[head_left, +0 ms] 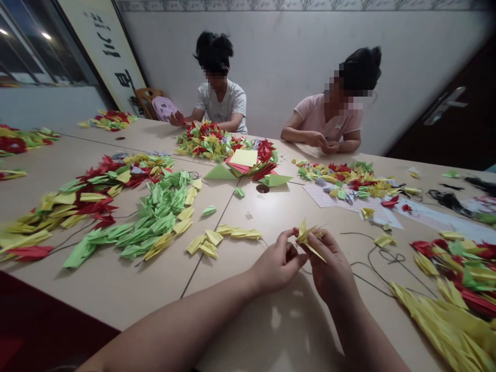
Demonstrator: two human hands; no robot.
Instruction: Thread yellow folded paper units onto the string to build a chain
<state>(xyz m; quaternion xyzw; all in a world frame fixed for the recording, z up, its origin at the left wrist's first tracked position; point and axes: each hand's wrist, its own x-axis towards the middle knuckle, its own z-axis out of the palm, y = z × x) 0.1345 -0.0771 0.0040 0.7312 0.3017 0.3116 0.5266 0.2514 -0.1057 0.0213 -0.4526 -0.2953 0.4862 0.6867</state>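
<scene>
My right hand (329,261) holds a folded yellow paper piece (310,238) between thumb and fingers, above the table. Close on its left, my left hand (277,261) has its fingers pinched beside the paper; what they grip is too small to make out. A short row of yellow folded pieces (238,232) lies left of my hands, with a thin dark cord (264,238) at its end. Beyond it is a curved string of green folded pieces (155,212) with yellow ones along its edge. Another dark cord (372,263) loops over the table right of my hands.
Across the table (217,310) sit a person in a white shirt (222,103) and a person in pink (329,116). Mixed paper piles (211,140) and square sheets (244,157) lie ahead. Yellow pieces (445,325) fill the near right; black cords (449,199) lie far right.
</scene>
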